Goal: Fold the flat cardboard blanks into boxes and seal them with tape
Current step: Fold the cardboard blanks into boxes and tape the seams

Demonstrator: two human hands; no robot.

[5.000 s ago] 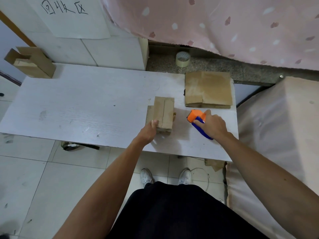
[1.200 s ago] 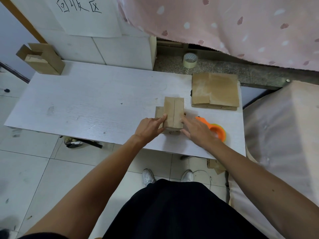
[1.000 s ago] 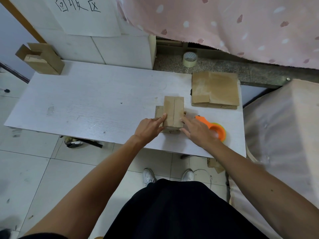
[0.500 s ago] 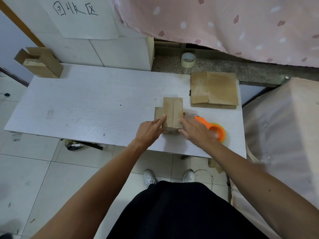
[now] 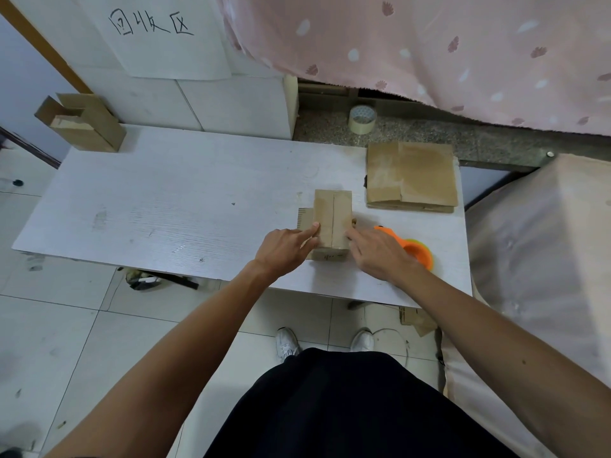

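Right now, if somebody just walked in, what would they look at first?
Probably the small brown box near the front of the white table, with the left hand and right hand touching its two sides. Next comes the bright orange tape holder lying just right of the right hand, and the big pink spotted cloth hanging across the top.

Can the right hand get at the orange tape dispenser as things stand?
Probably yes. The orange tape dispenser lies on the table just right of the right hand, with nothing between them, and that hand only presses straight fingers against the box.
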